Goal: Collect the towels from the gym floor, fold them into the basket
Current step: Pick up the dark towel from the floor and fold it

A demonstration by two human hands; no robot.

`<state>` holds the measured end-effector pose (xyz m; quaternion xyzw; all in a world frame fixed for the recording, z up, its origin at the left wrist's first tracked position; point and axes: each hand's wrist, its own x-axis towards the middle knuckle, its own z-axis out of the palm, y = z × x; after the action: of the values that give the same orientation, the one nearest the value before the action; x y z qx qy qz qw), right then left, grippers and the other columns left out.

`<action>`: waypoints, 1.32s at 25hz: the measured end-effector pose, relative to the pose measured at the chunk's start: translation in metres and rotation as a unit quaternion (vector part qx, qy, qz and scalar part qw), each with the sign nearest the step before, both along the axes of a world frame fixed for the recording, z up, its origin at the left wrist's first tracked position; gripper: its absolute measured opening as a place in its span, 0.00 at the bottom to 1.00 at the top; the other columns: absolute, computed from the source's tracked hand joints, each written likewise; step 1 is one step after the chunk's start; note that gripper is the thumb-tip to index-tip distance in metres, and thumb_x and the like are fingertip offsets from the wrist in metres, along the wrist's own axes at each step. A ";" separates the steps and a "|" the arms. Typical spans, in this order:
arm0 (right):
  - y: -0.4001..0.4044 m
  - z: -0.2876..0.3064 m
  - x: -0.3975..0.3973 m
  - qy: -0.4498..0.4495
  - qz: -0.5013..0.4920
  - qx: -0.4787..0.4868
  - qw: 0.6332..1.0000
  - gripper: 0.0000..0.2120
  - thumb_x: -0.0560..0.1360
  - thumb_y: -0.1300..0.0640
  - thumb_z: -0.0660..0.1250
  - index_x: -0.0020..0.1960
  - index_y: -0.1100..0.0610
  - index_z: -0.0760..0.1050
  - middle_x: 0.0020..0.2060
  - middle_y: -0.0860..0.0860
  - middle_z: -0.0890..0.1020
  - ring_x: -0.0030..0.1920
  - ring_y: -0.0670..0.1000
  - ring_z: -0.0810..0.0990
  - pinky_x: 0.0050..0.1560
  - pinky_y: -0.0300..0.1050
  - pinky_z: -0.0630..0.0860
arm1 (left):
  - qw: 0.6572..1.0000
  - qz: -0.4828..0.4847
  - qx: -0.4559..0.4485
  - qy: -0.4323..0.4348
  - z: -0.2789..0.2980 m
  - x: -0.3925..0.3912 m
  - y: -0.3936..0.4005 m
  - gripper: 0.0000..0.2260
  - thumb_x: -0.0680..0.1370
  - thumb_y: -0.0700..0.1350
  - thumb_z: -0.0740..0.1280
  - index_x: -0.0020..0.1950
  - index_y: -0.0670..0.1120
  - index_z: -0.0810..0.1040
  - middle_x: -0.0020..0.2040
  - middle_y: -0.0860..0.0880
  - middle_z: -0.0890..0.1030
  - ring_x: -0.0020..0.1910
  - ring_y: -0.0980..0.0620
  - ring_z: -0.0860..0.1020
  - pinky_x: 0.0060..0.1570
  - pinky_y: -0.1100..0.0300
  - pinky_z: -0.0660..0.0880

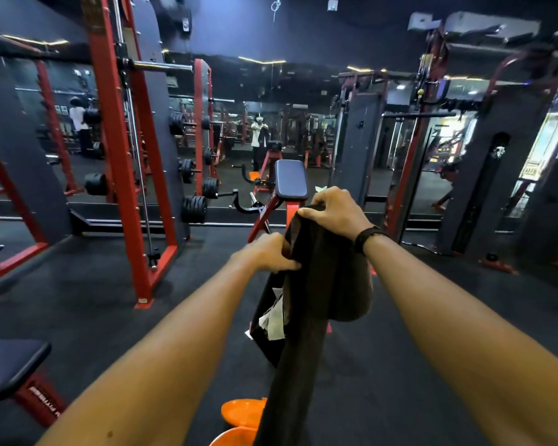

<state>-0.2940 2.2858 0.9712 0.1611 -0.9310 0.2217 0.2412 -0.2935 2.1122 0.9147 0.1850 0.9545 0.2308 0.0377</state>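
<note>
Head view: left hand [268, 252] and right hand [335, 210] pinch a dark towel [319, 284] aloft (likely mid-fold), orange basket [242, 413] below.

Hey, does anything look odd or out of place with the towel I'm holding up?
The dark towel both hands grip hangs bunched and uneven, with white tags showing. Otherwise nothing stands out.

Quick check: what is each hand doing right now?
Left hand: pinching the dark towel at its edge.
Right hand: gripping the same towel's top.
</note>
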 end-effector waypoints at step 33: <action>-0.062 0.000 -0.001 -0.293 0.171 -0.303 0.891 0.25 0.66 0.51 0.78 0.59 0.57 0.75 0.50 0.54 0.82 0.49 0.52 0.82 0.54 0.50 0.80 | 0.858 0.194 0.442 -0.177 0.071 0.003 -0.040 0.11 0.82 0.39 0.57 0.40 0.42 0.72 0.24 0.49 0.74 0.16 0.57 0.69 0.16 0.68 0.66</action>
<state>-0.2949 2.2241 0.9713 0.1648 -0.8050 0.5679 -0.0467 -0.2900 2.0723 0.9858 -0.0505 0.7462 0.6596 0.0747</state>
